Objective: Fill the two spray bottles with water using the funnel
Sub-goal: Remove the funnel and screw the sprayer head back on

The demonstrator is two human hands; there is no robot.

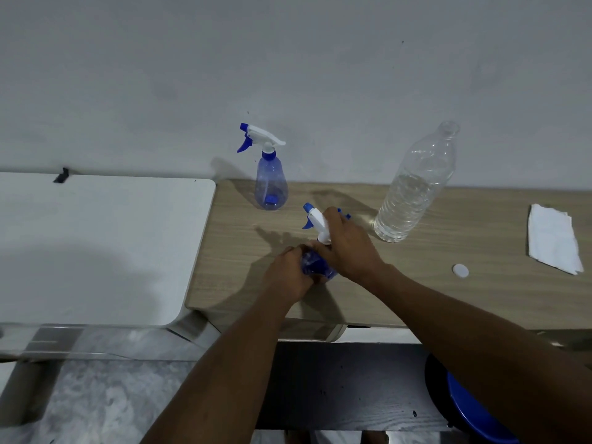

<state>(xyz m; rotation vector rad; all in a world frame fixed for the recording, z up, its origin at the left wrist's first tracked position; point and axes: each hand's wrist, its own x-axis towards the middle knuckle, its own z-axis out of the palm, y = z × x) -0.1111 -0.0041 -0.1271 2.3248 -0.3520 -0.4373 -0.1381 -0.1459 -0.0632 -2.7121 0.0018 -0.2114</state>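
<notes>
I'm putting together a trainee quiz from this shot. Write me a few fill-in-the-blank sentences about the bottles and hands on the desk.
1. The left hand and right hand both grip the near spray bottle, whose body is tinted ____.
2. The water bottle stands with no ____ on its neck.
3. The far spray bottle stands untouched nearest the ____.
Missing words: blue; cap; wall.

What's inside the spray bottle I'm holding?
Of the spray bottle only a patch of blue body shows between the left hand and right hand; they cover the rest, so any water level is hidden.
</notes>
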